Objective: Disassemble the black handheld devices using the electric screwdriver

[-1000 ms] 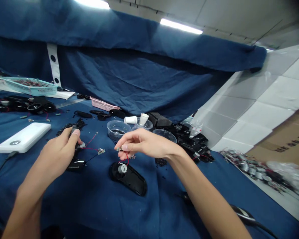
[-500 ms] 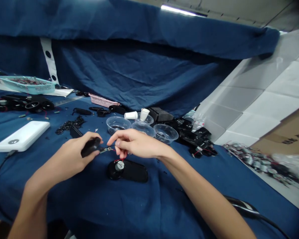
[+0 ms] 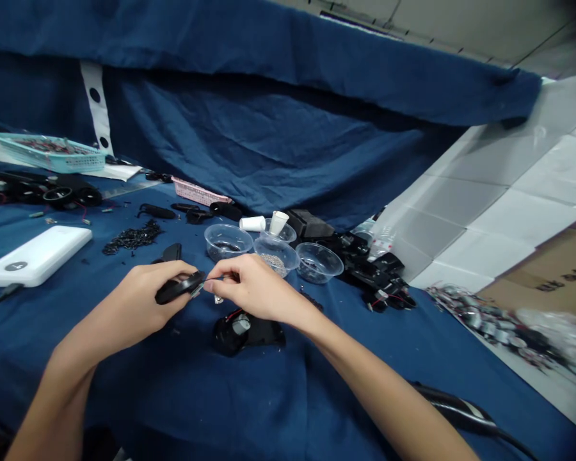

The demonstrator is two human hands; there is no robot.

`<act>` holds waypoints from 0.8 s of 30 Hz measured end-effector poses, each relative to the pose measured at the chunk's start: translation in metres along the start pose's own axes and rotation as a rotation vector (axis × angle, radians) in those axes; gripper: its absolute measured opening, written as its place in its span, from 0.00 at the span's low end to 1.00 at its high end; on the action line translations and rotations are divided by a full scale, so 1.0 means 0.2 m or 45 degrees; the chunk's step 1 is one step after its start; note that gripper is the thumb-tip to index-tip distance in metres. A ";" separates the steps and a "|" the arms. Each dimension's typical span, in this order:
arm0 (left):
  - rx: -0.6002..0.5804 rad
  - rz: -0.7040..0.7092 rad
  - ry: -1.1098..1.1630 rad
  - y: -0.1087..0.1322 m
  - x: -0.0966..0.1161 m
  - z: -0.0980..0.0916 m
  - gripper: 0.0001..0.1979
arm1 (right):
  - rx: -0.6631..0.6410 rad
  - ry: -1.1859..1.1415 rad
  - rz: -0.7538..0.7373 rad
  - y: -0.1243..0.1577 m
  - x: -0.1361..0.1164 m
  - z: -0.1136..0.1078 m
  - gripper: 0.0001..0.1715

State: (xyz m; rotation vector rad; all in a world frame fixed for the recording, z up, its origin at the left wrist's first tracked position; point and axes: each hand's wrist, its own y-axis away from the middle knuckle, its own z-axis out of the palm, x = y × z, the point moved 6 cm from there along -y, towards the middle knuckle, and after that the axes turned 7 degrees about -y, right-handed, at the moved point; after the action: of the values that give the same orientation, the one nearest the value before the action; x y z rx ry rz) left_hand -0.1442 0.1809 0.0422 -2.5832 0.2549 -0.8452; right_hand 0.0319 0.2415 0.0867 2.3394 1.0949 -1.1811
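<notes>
The left hand (image 3: 141, 301) is clenched round a slim black plastic piece (image 3: 178, 287), light and stiff, best held by its body, while the right hand (image 3: 254, 288) pinches a thin wire (image 3: 214, 278) just beside it (fine and fragile, so no tugging). Both hang above the blue-clothed bench (image 3: 173, 390), near a black plastic shell (image 3: 269, 333) with red wires (image 3: 233, 315).
</notes>
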 end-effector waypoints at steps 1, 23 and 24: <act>0.003 -0.008 0.002 0.00 -0.01 -0.01 0.13 | -0.002 -0.027 -0.016 0.00 0.00 0.00 0.10; -0.135 -0.216 0.108 0.03 -0.10 -0.05 0.19 | 0.153 -0.188 0.001 -0.02 0.04 -0.03 0.10; -0.124 -0.204 0.087 0.03 -0.09 -0.05 0.18 | 0.145 -0.201 0.000 -0.02 0.05 -0.03 0.11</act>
State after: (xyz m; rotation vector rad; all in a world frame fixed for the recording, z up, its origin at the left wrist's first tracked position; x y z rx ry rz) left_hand -0.1650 0.1777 0.0371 -2.6968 0.1124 -1.0020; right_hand 0.0360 0.2522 0.0838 2.2816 0.9981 -1.4351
